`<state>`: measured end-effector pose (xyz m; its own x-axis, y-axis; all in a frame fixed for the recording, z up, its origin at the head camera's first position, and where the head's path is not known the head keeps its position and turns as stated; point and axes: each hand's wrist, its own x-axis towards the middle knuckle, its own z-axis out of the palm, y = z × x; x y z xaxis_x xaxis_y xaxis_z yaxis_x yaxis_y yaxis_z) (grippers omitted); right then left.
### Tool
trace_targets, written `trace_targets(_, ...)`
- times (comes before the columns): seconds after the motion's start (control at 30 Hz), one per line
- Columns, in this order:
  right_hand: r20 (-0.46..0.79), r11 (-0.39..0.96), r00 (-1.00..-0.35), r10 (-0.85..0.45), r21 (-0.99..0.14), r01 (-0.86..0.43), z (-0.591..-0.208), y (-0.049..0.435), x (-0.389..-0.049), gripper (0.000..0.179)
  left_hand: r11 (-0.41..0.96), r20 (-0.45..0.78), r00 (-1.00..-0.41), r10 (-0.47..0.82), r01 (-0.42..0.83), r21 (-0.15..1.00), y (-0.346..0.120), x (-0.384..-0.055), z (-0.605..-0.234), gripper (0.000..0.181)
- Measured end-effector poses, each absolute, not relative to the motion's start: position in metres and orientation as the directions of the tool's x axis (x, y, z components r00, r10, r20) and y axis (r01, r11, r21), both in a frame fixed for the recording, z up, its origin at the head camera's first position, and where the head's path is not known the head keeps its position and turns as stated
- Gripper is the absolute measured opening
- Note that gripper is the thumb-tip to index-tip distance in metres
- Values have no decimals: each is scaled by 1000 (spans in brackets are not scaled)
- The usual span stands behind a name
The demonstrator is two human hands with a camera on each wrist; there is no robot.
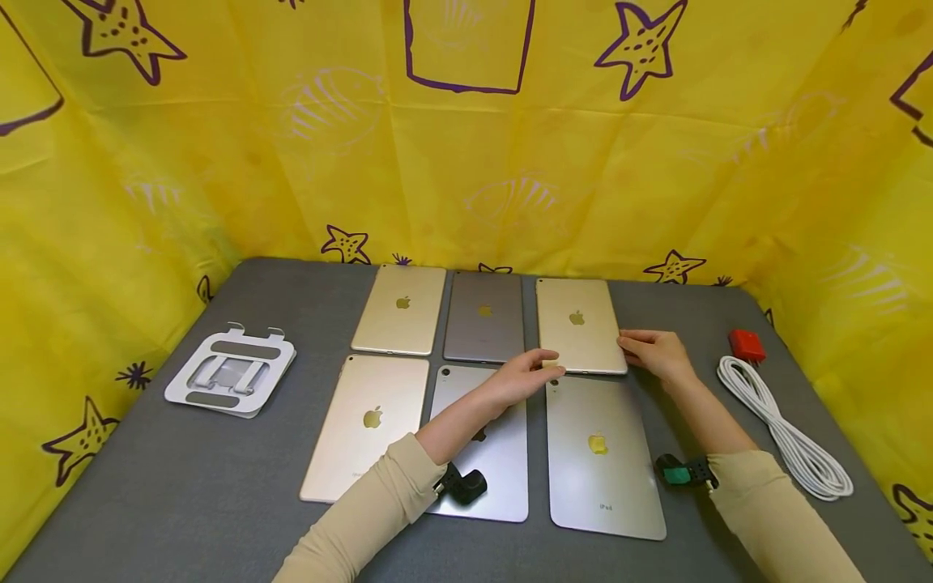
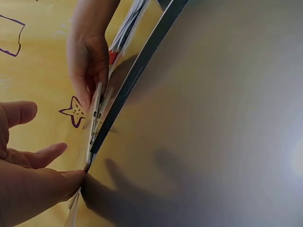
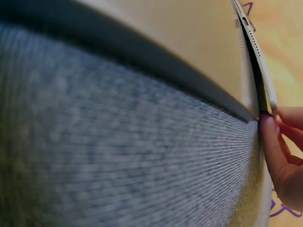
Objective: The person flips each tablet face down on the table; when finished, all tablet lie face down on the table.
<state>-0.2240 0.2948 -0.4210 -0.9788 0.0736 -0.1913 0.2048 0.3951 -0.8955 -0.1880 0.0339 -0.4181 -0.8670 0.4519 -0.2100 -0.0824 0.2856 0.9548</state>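
Several tablets lie back side up in two rows in the head view. My right hand [image 1: 656, 354] pinches the right edge of the gold tablet [image 1: 577, 336] at the back right, near its front corner. In the right wrist view, this tablet's edge [image 3: 258, 56] tilts slightly off the cloth beside the right thumb [image 3: 271, 142]. My left hand [image 1: 519, 378] hovers around the same tablet's front-left corner, fingers loosely extended. The left wrist view shows the left thumb [image 2: 66, 183] at a tablet edge. A silver tablet [image 1: 605, 478] lies just in front.
Left of these lie a gold tablet [image 1: 401, 312], a dark grey one [image 1: 484, 324], a pale gold one [image 1: 372, 445] and a silver one [image 1: 496, 486]. A white folding stand [image 1: 232, 372] sits far left. At right lie a red charger [image 1: 747, 346] and a coiled white cable [image 1: 790, 437].
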Motion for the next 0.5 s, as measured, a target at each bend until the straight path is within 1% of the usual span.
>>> trace_targets(0.07,-180,437,-982,61,-880,188,-421,294,-224,44,291,-208,-868,450,-78,954,34,-188,-419,49)
trace_targets(0.23,-123,599,-991,49,-790,128,-418,292,-223,41,296,-197,-873,446,-64,953,34,-188,-419,48)
trace_targets(0.4,-43,753,-999,30,-656,51,-414,289,-222,35,298,-202,-872,446,-68,952,34,-188,-419,48)
trace_targets(0.5,-35,814,-999,-14,-581,9,-412,288,-222,36,298,-196,-873,447,-62,953,34,-187,-420,47)
